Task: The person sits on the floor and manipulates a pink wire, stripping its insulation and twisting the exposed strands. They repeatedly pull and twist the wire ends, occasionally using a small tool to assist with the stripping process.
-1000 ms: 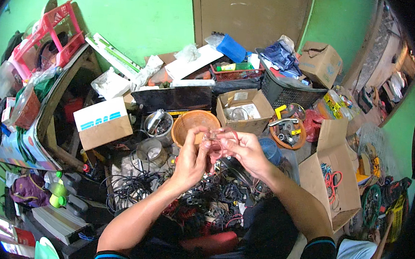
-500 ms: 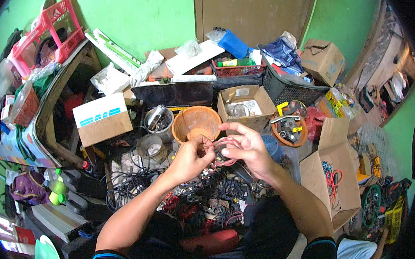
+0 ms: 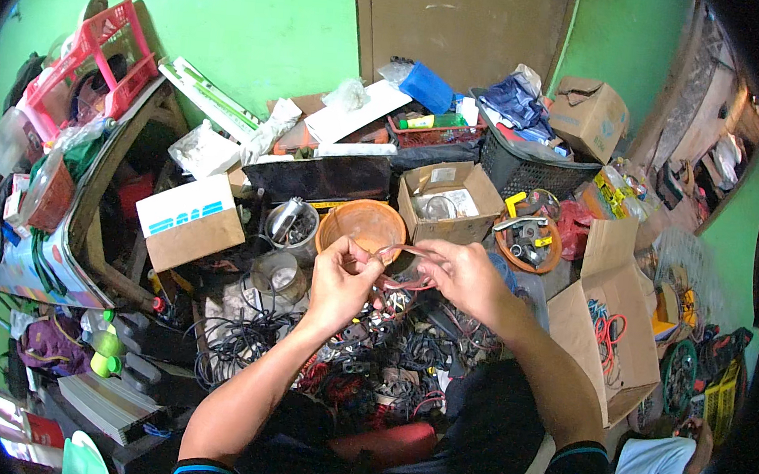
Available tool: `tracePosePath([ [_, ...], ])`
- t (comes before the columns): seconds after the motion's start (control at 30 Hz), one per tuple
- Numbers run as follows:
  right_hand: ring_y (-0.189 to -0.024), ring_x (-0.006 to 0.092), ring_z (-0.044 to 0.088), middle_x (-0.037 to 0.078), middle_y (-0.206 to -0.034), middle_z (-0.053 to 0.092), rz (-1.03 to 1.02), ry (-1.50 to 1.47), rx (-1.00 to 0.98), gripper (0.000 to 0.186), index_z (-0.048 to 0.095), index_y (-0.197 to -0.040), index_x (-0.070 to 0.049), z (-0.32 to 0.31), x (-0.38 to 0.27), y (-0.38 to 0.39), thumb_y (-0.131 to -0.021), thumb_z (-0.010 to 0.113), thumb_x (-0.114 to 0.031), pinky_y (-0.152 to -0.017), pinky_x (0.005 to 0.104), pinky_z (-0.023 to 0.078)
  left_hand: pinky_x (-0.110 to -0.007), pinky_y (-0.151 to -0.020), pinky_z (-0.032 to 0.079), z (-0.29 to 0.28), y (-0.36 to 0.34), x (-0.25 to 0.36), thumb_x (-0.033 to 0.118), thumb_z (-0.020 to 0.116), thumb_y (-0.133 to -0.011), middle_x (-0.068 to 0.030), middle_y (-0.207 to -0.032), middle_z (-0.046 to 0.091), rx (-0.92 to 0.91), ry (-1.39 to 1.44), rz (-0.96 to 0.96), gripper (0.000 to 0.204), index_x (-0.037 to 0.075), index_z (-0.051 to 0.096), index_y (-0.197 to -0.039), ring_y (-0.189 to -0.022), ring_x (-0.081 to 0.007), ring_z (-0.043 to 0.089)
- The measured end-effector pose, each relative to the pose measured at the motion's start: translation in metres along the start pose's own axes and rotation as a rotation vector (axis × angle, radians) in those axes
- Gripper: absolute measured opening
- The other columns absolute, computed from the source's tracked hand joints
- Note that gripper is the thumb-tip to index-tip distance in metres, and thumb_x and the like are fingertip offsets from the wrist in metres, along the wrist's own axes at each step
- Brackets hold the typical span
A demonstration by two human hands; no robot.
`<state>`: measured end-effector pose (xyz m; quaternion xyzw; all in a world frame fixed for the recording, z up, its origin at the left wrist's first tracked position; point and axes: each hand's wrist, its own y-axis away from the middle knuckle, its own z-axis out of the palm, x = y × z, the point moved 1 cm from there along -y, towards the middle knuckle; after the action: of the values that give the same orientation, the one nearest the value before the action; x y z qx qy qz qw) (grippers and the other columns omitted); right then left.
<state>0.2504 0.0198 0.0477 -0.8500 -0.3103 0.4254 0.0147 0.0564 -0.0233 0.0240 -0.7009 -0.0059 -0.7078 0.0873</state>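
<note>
A thin reddish cable (image 3: 405, 285), bent in loops, is held between my two hands in the middle of the view. My left hand (image 3: 343, 280) is closed, thumb and fingers pinching one side of it. On the other side my right hand (image 3: 468, 284) grips the cable between thumb and fingers. Just beyond them stands an orange plastic bucket (image 3: 345, 225) with an open top. Beneath the hands lies a tangled heap of dark cables and small parts (image 3: 406, 355). What the cable's ends look like is too small to tell.
To the right stands an open cardboard box (image 3: 573, 319) with red and blue cables inside. A smaller cardboard box (image 3: 467, 221), a metal can of parts (image 3: 278, 240) and a terracotta-coloured bowl (image 3: 529, 265) ring the heap. Another person's leg (image 3: 654, 468) shows at lower right.
My right hand has turned, its fingers now bent over the cable where the index finger pointed out. The cable loops have spread wider between the hands.
</note>
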Motion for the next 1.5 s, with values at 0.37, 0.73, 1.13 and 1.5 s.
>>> tracePosePath([
  [0.37,-0.076,0.0247,0.065,0.012,-0.077,0.062,-0.141,-0.342,0.247,0.006,0.055,-0.077,0.002,-0.007,-0.007,0.007,-0.083,0.057,0.002,-0.068,0.0345,0.05,-0.024,-0.044,0.049,-0.015,-0.013,0.011,-0.002,0.055,-0.085,-0.0035,-0.069,0.057,0.123,0.012,0.065,0.016,-0.003,0.056,-0.101,-0.052,-0.0108,0.056],
  [0.73,-0.053,0.0161,0.054,0.007,-0.074,0.061,0.052,-0.99,-0.352,0.073,0.038,-0.14,-0.003,-0.04,-0.041,0.027,-0.074,0.068,-0.008,-0.062,0.0374,0.051,-0.027,-0.037,0.034,-0.072,-0.04,-0.011,-0.003,0.043,-0.065,-0.007,-0.055,0.05,0.32,0.319,-0.216,0.014,0.001,0.053,-0.073,-0.04,-0.0154,0.044],
  [1.13,-0.142,0.0345,0.013,0.017,-0.155,0.01,-0.063,0.869,0.893,0.065,0.038,-0.139,-0.001,-0.1,0.016,0.003,-0.079,0.062,-0.007,-0.112,0.0553,0.012,-0.028,-0.043,0.033,-0.036,-0.012,0.015,-0.004,0.05,-0.06,0.0003,-0.057,0.042,-0.053,0.601,-0.259,0.014,0.003,0.051,-0.072,-0.046,-0.0121,0.039],
  [1.5,-0.108,0.0166,0.058,0.009,-0.122,0.06,0.279,-0.178,-0.682,0.06,0.043,-0.136,-0.003,-0.01,0.032,0.025,-0.084,0.068,-0.018,-0.096,0.0319,0.043,-0.021,-0.041,0.033,-0.05,-0.005,0.025,0.023,0.061,-0.092,0.0004,-0.056,0.056,-0.052,0.278,0.043,0.037,0.008,0.054,-0.06,-0.045,-0.0037,0.046],
])
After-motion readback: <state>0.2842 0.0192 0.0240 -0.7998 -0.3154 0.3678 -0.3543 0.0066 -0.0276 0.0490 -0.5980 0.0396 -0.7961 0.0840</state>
